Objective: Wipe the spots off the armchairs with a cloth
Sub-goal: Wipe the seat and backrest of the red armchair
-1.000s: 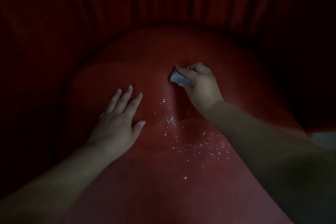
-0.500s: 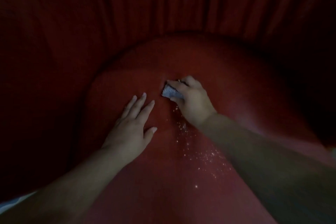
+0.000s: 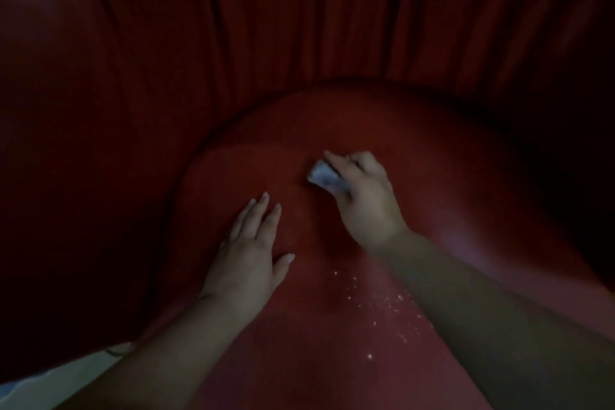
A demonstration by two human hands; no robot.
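A red armchair seat cushion fills the lower middle of the dim view. White specks are scattered on it near my right forearm. My right hand grips a small pale bluish cloth and holds it against the cushion beyond the specks. My left hand lies flat on the cushion with fingers straight, left of the specks and nearer to me than the cloth.
The armchair's pleated red backrest curves around the seat at the top and on both sides. A pale strip, perhaps floor, shows at the lower left corner.
My right hand has slid the cloth a little to the left across the cushion. The view has tilted so both hands sit lower in the picture. My left hand stays flat.
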